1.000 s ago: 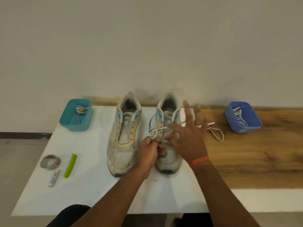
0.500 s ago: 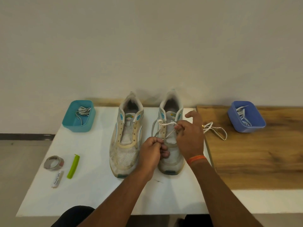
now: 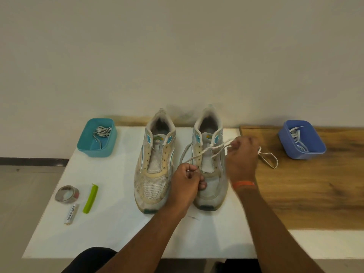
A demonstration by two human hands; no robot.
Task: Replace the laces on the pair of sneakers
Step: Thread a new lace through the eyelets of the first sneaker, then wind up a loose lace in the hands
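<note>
1. The left hand [image 3: 187,182] is curled over the toe half of the right sneaker [image 3: 209,166], one end of the lace [image 3: 204,152] pinched at its fingertips; if that pinch slackens, the lace may be dragged out of its eyelets.
2. The right hand [image 3: 242,156], just beyond and to the right, is clenched around the other strand, drawn taut across the eyelets; too sharp a pull could skew the sneaker or leave the ends uneven.
3. A slack loop trails right of that hand on the counter [image 3: 122,223] and could snag.
4. Left of both hands, the left sneaker [image 3: 155,166] is seen unlaced.
</note>
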